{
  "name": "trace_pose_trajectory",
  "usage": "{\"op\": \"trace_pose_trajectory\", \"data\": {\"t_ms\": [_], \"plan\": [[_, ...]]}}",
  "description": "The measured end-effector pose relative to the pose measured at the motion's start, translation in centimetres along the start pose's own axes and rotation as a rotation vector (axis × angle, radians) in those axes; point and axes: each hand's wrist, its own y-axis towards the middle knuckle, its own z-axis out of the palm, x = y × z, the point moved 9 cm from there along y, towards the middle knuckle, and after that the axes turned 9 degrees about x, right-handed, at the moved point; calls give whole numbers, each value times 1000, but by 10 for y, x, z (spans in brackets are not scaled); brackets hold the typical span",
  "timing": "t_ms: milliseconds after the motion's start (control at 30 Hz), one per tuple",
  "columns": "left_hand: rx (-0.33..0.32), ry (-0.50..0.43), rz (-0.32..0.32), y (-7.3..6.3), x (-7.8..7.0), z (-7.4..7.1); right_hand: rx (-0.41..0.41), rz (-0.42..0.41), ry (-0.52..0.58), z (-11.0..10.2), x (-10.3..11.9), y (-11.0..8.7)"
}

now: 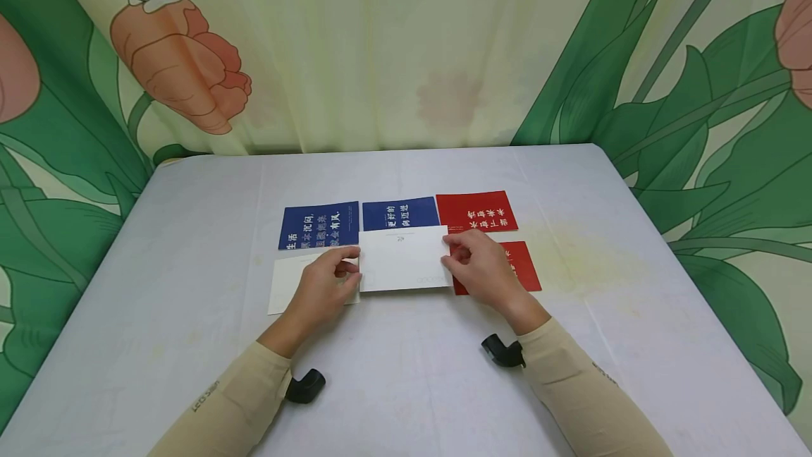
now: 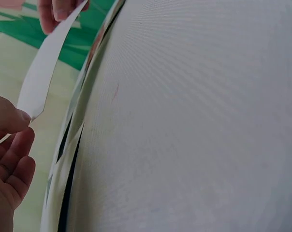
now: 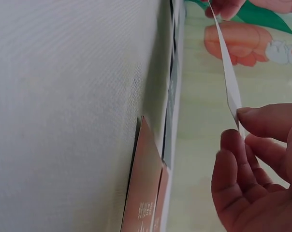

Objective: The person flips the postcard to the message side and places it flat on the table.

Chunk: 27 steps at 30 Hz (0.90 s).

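Observation:
Between both hands a white card (image 1: 404, 259), like a postcard, is held level above the table. Its left edge is pinched by my left hand (image 1: 326, 284), thumb and forefinger on it. My right hand (image 1: 485, 270) pinches the opposite edge the same way. In the left wrist view the card (image 2: 42, 72) is seen nearly edge-on, raised off the cloth. The right wrist view shows the right thumb (image 3: 267, 121) on the card's near corner. Under the left hand lies a cream card (image 1: 285, 281); under the right, a red card (image 1: 525, 266), partly covered.
Behind the held card lie a blue card (image 1: 320, 224) with white lettering, a second blue card (image 1: 400, 211) and a red card (image 1: 476, 210), side by side. A white cloth covers the table (image 1: 406, 386). A patterned curtain (image 1: 380, 55) hangs beyond its far edge.

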Motion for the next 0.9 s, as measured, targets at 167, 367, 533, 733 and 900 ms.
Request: {"op": "trace_pose_trajectory", "data": {"t_ms": [167,367,533,733,900], "plan": [[25,29,-34,0,4,3,47,26,-36,5,-2,1],[41,29,-61,0,7,5,75,57,-50,8,-4,1],[59,18,-80,0,8,8,80,61,-69,9,-5,1],[102,5,-114,0,11,12,97,74,-81,11,-8,3],[138,35,-120,0,13,17,119,87,-80,15,-11,3]]}}
